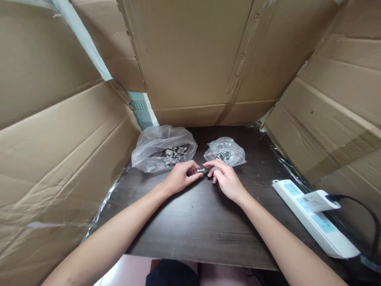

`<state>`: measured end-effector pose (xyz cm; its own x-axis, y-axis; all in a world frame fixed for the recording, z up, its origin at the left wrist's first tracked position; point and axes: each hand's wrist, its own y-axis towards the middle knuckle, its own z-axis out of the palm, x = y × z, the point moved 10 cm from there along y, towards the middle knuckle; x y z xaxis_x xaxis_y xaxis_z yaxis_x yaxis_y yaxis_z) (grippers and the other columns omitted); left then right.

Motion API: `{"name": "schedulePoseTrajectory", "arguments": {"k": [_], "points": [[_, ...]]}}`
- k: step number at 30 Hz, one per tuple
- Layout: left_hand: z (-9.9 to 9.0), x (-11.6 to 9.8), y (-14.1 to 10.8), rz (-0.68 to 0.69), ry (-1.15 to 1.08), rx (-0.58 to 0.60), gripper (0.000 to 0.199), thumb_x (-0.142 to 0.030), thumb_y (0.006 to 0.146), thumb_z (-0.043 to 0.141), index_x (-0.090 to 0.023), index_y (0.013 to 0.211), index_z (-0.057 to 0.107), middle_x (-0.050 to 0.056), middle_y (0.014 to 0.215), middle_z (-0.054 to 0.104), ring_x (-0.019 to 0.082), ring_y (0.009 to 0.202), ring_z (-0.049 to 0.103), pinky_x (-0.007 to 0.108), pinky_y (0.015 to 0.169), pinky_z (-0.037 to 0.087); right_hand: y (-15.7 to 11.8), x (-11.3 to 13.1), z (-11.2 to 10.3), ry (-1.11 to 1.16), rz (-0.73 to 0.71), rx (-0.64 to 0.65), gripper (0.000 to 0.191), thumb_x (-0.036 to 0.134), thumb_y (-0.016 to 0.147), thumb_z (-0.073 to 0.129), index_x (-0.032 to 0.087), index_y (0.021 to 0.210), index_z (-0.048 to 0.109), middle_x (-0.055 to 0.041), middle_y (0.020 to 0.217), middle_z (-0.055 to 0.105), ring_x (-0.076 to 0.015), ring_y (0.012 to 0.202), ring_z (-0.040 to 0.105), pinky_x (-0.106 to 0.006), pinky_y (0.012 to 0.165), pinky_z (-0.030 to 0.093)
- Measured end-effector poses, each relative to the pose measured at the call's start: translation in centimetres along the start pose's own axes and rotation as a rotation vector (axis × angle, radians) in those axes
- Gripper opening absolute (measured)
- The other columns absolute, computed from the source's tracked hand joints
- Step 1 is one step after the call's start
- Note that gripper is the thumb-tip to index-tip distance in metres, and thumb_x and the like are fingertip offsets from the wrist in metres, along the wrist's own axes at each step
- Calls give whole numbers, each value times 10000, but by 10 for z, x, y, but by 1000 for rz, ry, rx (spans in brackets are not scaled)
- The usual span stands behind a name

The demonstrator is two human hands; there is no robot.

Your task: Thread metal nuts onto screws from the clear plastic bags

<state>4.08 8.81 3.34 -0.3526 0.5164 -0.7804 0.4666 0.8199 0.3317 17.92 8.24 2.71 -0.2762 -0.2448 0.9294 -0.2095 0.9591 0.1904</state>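
Observation:
Near the middle of the dark table, my left hand [182, 176] pinches a small shiny metal bolt [201, 170] between thumb and fingers. Just right of the bolt is my right hand [224, 178], its index finger reaching toward the bolt's end and its other fingers curled loosely apart; nothing shows in its grasp. Behind my left hand lies an open clear plastic bag [149, 147] with many metal pieces [177, 153] in it. A smaller clear bag [237, 153] holding metal screws [224, 155] sits behind my right hand.
Cardboard walls [196, 51] enclose the dark table [190, 222] at the back and both sides. A white power strip [315, 218] with a plugged-in adapter [320, 201] and black cable [364, 208] lies along the right edge.

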Motion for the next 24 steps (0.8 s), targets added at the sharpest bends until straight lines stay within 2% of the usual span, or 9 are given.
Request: {"name": "schedulePoseTrajectory", "arguments": {"k": [5, 10, 14, 20, 22, 24], "points": [[-1, 1, 0, -2, -7, -13, 191, -324, 902, 704, -147, 953, 657, 10, 751, 693, 134, 664, 644, 222, 627, 513, 1, 0, 0, -120, 5, 20, 302, 203, 806, 439, 165, 840, 737, -87, 991, 640, -162, 704, 577, -299, 599, 456], [-2, 2, 0, -2, 3, -18, 198, -333, 897, 714, -150, 947, 658, 6, 748, 692, 133, 662, 642, 222, 627, 514, 1, -1, -1, -160, 9, 7, 350, 190, 792, 454, 169, 984, 746, -80, 1005, 646, -179, 750, 594, -331, 688, 465], [-1, 1, 0, 5, 0, -18, 190, -327, 900, 712, -150, 944, 657, 4, 749, 690, 128, 658, 638, 218, 626, 512, 1, 3, 0, -141, -33, 3, 419, 175, 779, 458, 187, 1092, 737, -75, 1061, 648, -174, 773, 599, -317, 688, 464], [-1, 1, 0, 9, -4, -19, 188, -319, 899, 716, -147, 952, 660, 4, 746, 688, 125, 659, 638, 212, 624, 508, 2, 5, 0, -225, -74, 8, 327, 167, 817, 435, 185, 907, 750, -75, 960, 685, -221, 933, 630, -362, 865, 469], [-1, 1, 0, 7, -2, -22, 197, -324, 897, 720, -147, 955, 657, 2, 741, 684, 126, 655, 636, 214, 623, 508, 2, 2, -1, -221, -51, 0, 347, 166, 819, 437, 181, 987, 740, -72, 979, 691, -211, 877, 629, -357, 831, 475], [-1, 2, 0, 6, 0, -20, 200, -328, 896, 722, -148, 953, 655, -1, 735, 679, 125, 651, 632, 215, 622, 508, 2, -1, -1, -214, -29, -7, 397, 167, 817, 439, 184, 1093, 723, -65, 995, 684, -186, 760, 601, -336, 731, 469]]}}
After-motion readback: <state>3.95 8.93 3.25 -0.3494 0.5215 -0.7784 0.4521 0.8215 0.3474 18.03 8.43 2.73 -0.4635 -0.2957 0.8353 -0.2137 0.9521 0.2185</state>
